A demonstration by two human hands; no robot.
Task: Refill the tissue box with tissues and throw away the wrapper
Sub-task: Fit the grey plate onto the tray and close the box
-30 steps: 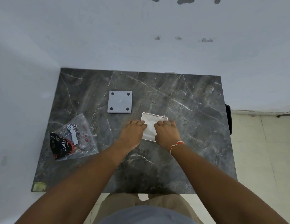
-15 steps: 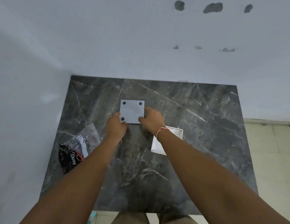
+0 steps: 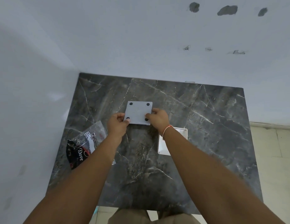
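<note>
A dark marble table stands in a white-walled corner. Both hands pinch the grey panel near mid-table, left hand at its near-left corner, right hand at its right edge. The white tissue box lies nearer the right hand; the wrapper sits by the left edge.

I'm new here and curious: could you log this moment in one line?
left hand + right hand: gripping grey base plate | white tissue box: right | wrapper: left

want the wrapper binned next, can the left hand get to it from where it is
Probably yes. The left hand is busy gripping the grey box, but the wrapper lies just beside that forearm with nothing between.
</note>
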